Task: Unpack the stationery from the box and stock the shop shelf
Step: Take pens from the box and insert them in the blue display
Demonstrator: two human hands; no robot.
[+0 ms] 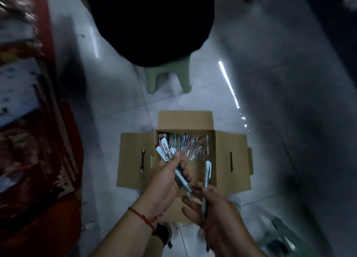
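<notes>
Head camera looks down on my cardboard box (185,121), flaps spread on the tiled floor (116,102), loose pens (191,144) inside. Beyond stands a green stool (166,79); left, what seems a blurred red shelf (48,44). Above the box, my left hand (164,183) grips a pen bundle (170,156); my right hand (214,208) pinches a single pen (207,171).

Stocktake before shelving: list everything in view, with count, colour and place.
cardboard box: one, brown, flaps open, on the floor
loose pens: many, mixed colours, inside the box
pen bundle: several, pale blue and white, in the left hand
single pen: one, pale blue, in the right hand
stool: one, green, beyond the box, under a black mass
shop goods: blurred, red and white, at the left
floor tiles: grey
left hand: grips the bundle
right hand: holds the single pen
</notes>
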